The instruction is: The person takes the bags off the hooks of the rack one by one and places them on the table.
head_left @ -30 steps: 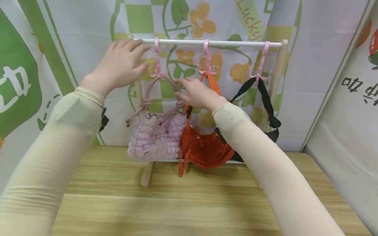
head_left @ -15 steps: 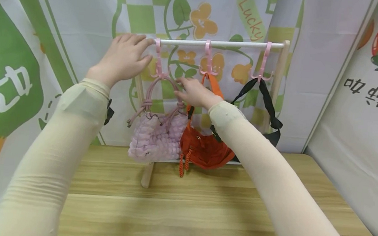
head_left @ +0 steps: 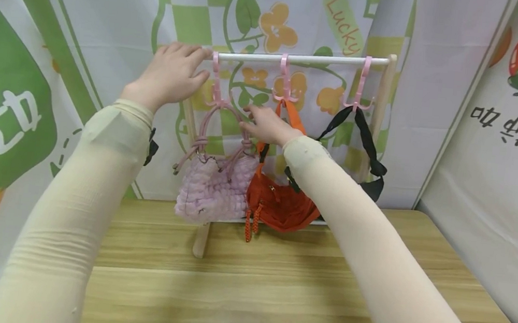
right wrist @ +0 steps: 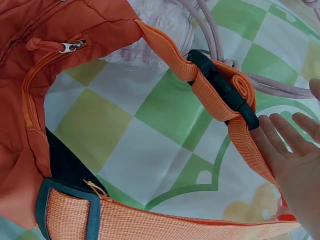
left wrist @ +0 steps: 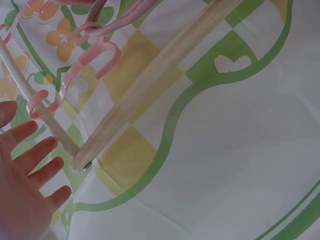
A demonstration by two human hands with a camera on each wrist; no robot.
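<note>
Left hand (head_left: 170,77) has fingers spread, up by the rail (head_left: 250,57). Right hand's (head_left: 269,125) are slightly apart, beside the orange bag's (head_left: 282,208) strap (right wrist: 251,152); its wrist cam shows the buckle (right wrist: 222,87) way clearer. That bag and the pink bag (head_left: 213,193) hang on hooks (head_left: 284,74). Only left wrist cam catches the corner screw (left wrist: 87,166). Patterned cloth (head_left: 190,25) behind.

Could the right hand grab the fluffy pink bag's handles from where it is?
Probably yes: the right hand looks free, near the pink handles, and nothing visible stands between them. The orange strap lies close by, though, and might get in the way.
</note>
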